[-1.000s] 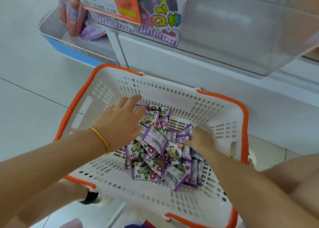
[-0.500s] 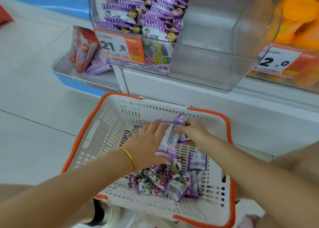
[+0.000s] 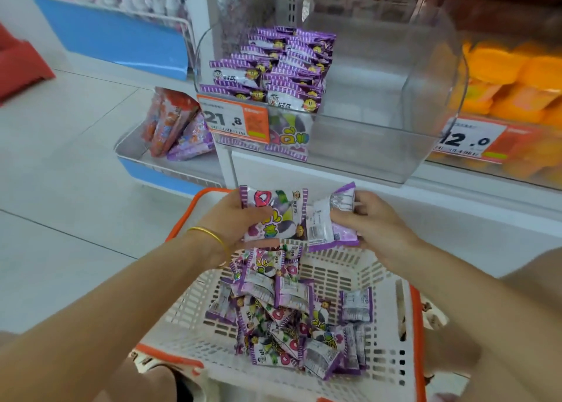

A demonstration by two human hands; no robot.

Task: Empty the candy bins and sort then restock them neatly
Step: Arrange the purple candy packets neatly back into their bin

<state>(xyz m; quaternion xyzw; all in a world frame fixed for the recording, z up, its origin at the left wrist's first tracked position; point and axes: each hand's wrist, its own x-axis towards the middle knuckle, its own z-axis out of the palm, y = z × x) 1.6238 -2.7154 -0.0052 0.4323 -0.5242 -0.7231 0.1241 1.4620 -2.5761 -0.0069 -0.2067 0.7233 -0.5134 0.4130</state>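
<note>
Purple candy packets [image 3: 286,319] lie in a loose heap in the white basket [image 3: 188,316] with the orange rim at the lower centre of the frame. Some are face up and some show their printed backs, and that heap is what I have left to sort. My left hand [image 3: 231,222], the one with the gold bangle [image 3: 209,234], grips a small bunch of packets [image 3: 273,213] face up just above the basket's far edge. My right hand [image 3: 374,222] pinches a second bunch [image 3: 331,225] with the backs showing. The two bunches touch in the middle, so my hands are close together but each is clamped on its own lot. Above them, in the upper centre, the clear plastic bin [image 3: 380,97] already holds a neat stack of packets [image 3: 273,70] along its left side, behind the orange price tag [image 3: 232,119], while the right part of the bin is bare. So I judge the emptying finished and the restocking perhaps a third to half done: many packets wait in the basket, and the ones in my hands need turning the same way before they go up. At the right edge a neighbouring bin [image 3: 511,79] is full of orange sweets; whether it needs sorting I cannot tell.
</note>
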